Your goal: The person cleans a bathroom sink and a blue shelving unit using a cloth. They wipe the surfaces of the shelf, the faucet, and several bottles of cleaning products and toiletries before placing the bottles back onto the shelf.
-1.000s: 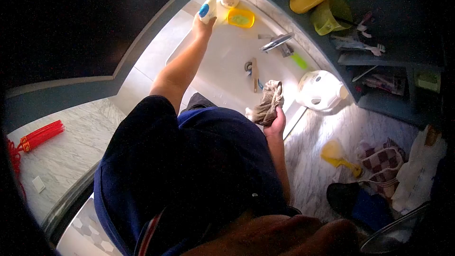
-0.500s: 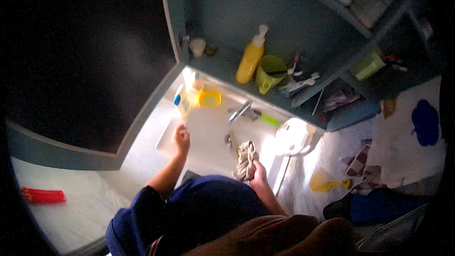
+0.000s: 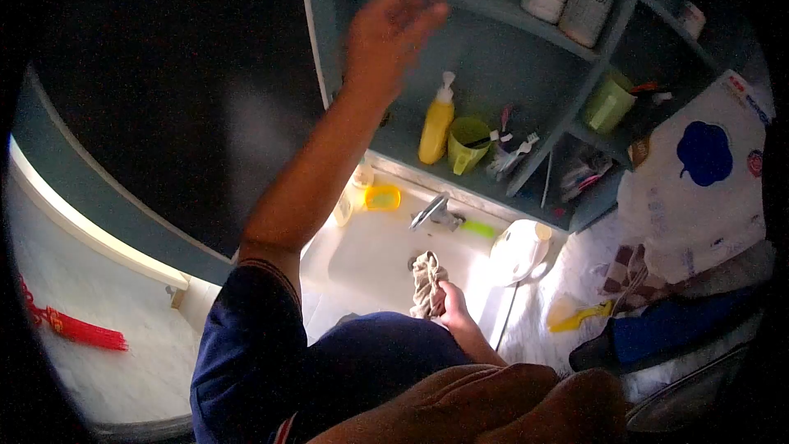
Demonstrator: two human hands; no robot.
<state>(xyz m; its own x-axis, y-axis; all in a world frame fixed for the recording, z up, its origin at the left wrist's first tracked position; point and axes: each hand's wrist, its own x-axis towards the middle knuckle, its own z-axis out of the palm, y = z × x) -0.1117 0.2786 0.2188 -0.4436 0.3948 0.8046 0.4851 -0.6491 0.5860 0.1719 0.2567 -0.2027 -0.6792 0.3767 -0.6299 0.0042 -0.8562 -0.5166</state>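
My left hand [image 3: 393, 37] is raised high in front of the wall cabinet's shelves, the arm stretched across the mirror door's edge. Its fingers are smeared by motion, so their closure is unclear. Low down at the sink's front, my right hand [image 3: 454, 304] is wrapped round a crumpled greyish-beige cloth [image 3: 428, 282]. Below the cloth is the white sink [image 3: 370, 251], with a metal faucet [image 3: 436, 212] at its back. Under my left hand, on the lower shelf, stand a yellow pump bottle [image 3: 436, 127] and a green cup [image 3: 469, 146] with a toothbrush in it.
An orange-yellow container [image 3: 382, 197] sits at the sink's back left corner, partly beside my arm. Right of the faucet lies a bright green item [image 3: 478, 228], then a white jug [image 3: 521, 252]. A yellow brush-like item [image 3: 575, 314] and a blue cloth [image 3: 682, 325] lie farther right.
My left hand has risen from over the sink to the upper shelves. My right hand keeps hold of the cloth at the sink's front. The view has shifted slightly.
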